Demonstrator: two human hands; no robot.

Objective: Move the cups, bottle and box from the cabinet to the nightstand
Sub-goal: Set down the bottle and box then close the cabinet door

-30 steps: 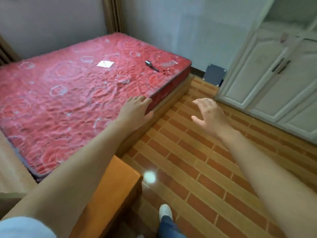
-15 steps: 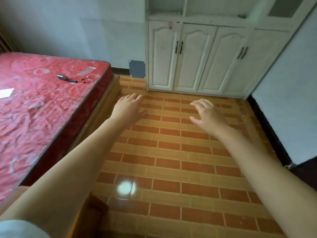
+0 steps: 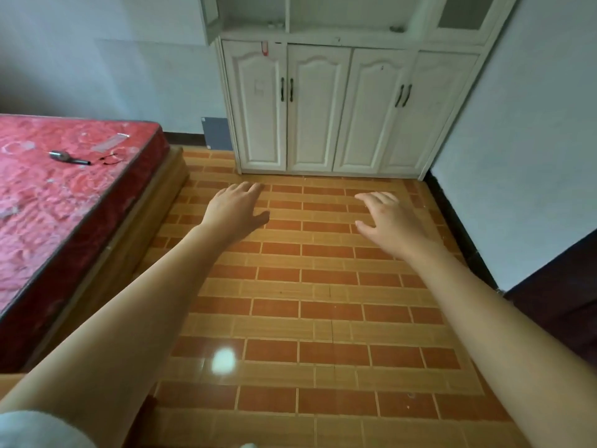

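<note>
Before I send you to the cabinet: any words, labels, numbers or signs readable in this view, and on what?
None can be read.
Red-and-white tag at the top of the cabinet's leftmost door: too small and blurred to read.
Faint marks on that door panel: not legible.
Clear strip on the red mattress: no text visible.

The cabinet (image 3: pixel 339 101) is cut off at the top edge; small items on its open shelf (image 3: pixel 395 28) are too small to identify.
</note>
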